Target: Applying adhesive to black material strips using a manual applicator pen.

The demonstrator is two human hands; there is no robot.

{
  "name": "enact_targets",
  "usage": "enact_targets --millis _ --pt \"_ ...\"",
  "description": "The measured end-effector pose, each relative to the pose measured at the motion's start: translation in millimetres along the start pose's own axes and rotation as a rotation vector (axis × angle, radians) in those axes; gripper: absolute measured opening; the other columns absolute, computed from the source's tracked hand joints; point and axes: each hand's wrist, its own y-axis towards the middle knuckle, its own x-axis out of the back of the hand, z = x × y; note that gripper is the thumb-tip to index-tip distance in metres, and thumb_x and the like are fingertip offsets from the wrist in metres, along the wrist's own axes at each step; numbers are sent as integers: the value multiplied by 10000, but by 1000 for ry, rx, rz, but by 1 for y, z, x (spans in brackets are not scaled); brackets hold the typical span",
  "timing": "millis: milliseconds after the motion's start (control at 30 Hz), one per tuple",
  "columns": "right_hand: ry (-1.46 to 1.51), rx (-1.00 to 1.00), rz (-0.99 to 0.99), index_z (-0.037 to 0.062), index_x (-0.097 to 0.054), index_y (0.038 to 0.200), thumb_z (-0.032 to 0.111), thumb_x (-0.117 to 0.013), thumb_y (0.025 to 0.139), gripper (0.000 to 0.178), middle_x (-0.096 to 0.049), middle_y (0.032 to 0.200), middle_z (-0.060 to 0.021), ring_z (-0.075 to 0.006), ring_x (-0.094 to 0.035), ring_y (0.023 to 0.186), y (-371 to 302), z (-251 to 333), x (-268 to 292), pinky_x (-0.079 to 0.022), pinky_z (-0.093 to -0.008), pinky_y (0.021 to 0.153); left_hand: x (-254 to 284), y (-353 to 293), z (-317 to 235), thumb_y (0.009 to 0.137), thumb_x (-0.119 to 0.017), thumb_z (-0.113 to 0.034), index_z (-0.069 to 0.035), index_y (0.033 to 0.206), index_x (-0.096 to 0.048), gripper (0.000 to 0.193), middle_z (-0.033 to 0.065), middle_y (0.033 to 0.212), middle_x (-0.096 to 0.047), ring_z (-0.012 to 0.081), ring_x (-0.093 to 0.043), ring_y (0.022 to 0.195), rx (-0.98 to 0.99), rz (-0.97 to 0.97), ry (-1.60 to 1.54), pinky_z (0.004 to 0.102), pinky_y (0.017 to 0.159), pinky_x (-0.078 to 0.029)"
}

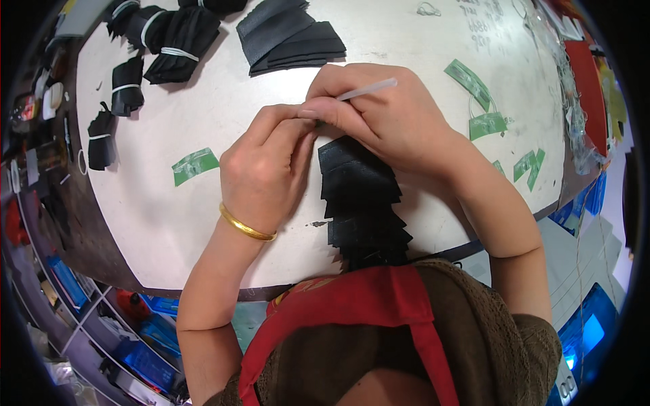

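White-topped worktable (162,237) fills most of what I see from my end, its edge curving around the scene. Far left, I make out small black fabric bundles tied with white bands (101,142), the larger ones lying slanted near the top. Right of them, I have one flat, glossy green strip (195,166), tilted up toward its right end. Next comes the left hand (261,162), a smooth gold bangle (247,224) at its wrist; its fingers are closed, tips drawn together beside the right thumb, and what they pinch I cannot tell. Beyond the hands I see a fanned stack of flat black pieces (291,40). Between the forearms, an overlapping row of black sheet pieces (362,196) runs lengthwise from the body toward the hands, leaning slightly left at its far end. Above that row is the slender, translucent white stick (369,89), gripped in the right hand (389,118); its long axis is tilted, the bare end pointing right and a little away from the body. Further right, I find more green pieces (468,82), lying at several angles.
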Motion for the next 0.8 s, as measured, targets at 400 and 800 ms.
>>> enact_targets --millis 400,800 --pt "-137 140 -182 97 -654 899 282 -697 967 201 -664 711 -78 -289 -674 672 -9 0 -1 -515 -384 574 -3 0 2 835 -779 -32 -37 896 -710 92 66 984 -703 245 -709 721 -36 -28 16 340 623 -568" --pt "-345 152 -126 62 -687 895 266 -671 992 227 -655 751 -91 -279 -655 647 -21 4 12 -492 -367 565 -2 0 1 829 -782 -38 -39 882 -700 98 61 977 -701 249 -695 689 -35 -16 24 339 605 -561"
